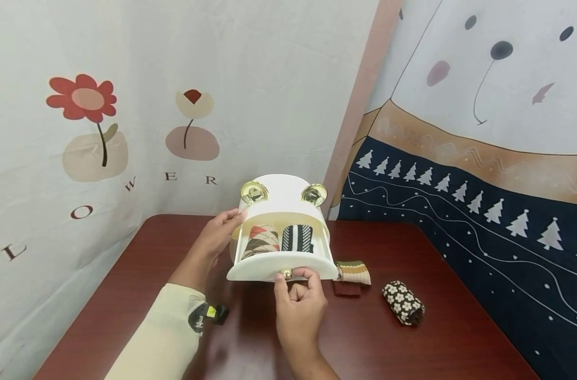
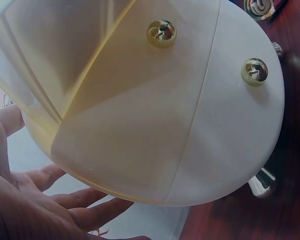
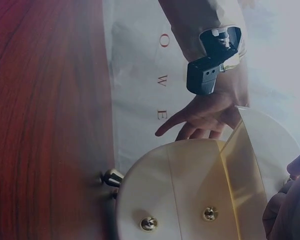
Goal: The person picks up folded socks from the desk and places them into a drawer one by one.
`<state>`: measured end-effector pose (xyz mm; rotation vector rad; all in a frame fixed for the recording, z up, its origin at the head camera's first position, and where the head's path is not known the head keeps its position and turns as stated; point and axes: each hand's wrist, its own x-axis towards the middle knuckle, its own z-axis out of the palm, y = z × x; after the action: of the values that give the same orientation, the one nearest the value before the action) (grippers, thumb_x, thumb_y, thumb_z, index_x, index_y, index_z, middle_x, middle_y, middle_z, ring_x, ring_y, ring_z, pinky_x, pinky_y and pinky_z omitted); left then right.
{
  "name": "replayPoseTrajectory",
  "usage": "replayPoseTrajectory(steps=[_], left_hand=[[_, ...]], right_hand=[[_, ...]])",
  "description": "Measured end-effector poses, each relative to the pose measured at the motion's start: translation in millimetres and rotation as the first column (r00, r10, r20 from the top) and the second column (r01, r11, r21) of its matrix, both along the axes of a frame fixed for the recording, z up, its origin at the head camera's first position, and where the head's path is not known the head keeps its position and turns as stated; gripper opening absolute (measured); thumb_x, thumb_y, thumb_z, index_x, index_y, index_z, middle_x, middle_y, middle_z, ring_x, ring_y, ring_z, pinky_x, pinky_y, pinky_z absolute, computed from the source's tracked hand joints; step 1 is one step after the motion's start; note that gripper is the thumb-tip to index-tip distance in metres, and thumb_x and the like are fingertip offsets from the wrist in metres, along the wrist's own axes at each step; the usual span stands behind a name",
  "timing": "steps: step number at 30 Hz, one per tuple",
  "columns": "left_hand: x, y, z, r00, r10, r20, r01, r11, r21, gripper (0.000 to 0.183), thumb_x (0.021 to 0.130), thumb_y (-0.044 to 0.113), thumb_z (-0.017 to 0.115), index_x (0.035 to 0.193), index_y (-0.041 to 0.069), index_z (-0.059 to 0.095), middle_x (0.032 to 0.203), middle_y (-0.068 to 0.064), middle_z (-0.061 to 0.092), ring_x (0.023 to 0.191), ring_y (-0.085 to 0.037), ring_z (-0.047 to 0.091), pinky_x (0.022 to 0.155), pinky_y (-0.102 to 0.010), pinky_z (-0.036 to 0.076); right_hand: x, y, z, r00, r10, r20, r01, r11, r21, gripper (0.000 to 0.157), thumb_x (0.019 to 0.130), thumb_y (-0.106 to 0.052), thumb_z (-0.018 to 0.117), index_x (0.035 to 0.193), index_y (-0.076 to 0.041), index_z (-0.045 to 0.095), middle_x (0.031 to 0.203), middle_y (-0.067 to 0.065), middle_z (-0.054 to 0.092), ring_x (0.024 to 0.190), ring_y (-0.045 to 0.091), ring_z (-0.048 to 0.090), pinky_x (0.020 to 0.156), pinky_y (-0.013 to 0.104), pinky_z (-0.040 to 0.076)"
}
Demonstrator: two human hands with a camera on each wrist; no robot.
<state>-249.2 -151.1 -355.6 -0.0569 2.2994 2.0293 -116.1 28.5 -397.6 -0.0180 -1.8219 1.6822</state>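
A white round-sided cabinet (image 1: 281, 198) with gold knobs stands on the table, its top drawer (image 1: 255, 267) pulled out. Inside the drawer lie an argyle rolled sock (image 1: 261, 240) and a black-and-white striped rolled sock (image 1: 298, 238). My right hand (image 1: 301, 311) pinches the drawer's gold knob (image 1: 287, 274) between thumb and fingers. At the cabinet's left side is my left hand (image 1: 220, 235), its fingers extended against the curved wall. The left wrist view shows two lower gold knobs (image 2: 161, 33) on the cabinet's front, with the left hand (image 2: 45, 200) along its edge.
Right of the cabinet lie a yellow-and-green striped rolled sock (image 1: 354, 272), a dark red folded piece (image 1: 347, 288) and a black rolled sock with white flowers (image 1: 403, 302). The brown table (image 1: 364, 348) meets printed cloth hangings (image 1: 288, 105) behind.
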Motion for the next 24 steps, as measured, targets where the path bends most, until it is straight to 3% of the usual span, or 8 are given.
replayPoseTrajectory(steps=[4,7,13,24], left_hand=[[0.0,-2,0.2,1.000,-0.001,0.011,0.001,1.000,-0.012,0.075,0.112,0.051,0.057,0.172,0.011,0.034,0.167,-0.021,0.050,0.150,-0.035,0.053,0.129,-0.055,0.040],[-0.2,-3,0.7,1.000,0.001,0.018,0.000,1.000,-0.029,0.078,0.112,0.050,0.056,0.173,0.009,0.031,0.173,-0.021,0.041,0.160,-0.040,0.040,0.134,-0.059,0.030],[-0.4,-3,2.1,0.999,0.012,0.033,-0.011,0.999,-0.032,0.076,0.112,0.051,0.057,0.172,0.010,0.033,0.175,-0.019,0.038,0.162,-0.038,0.036,0.135,-0.057,0.029],[1.2,-4,2.7,0.999,0.016,0.043,-0.013,0.998,-0.055,0.075,0.112,0.052,0.056,0.172,0.014,0.034,0.180,-0.017,0.031,0.167,-0.042,0.026,0.135,-0.065,0.021]], right_hand=[[-1.9,0,2.0,1.000,-0.005,0.004,0.005,1.000,0.001,0.021,0.089,-0.002,0.085,0.101,-0.003,0.067,0.050,-0.012,0.032,0.046,-0.007,0.029,0.042,0.016,0.023],[-3.8,1,4.1,1.000,-0.010,0.003,0.010,1.000,0.008,0.021,0.088,-0.002,0.085,0.101,-0.002,0.068,0.051,-0.011,0.032,0.046,-0.007,0.030,0.043,0.017,0.024],[-11.3,3,10.3,1.000,0.006,0.027,-0.006,1.000,0.001,0.021,0.087,-0.004,0.086,0.100,-0.002,0.069,0.050,-0.011,0.030,0.045,-0.005,0.029,0.044,0.017,0.023],[-31.7,4,24.1,0.995,0.056,0.078,-0.054,0.998,-0.029,0.021,0.086,-0.001,0.084,0.100,0.000,0.068,0.047,-0.011,0.031,0.042,0.000,0.028,0.044,0.017,0.022]])
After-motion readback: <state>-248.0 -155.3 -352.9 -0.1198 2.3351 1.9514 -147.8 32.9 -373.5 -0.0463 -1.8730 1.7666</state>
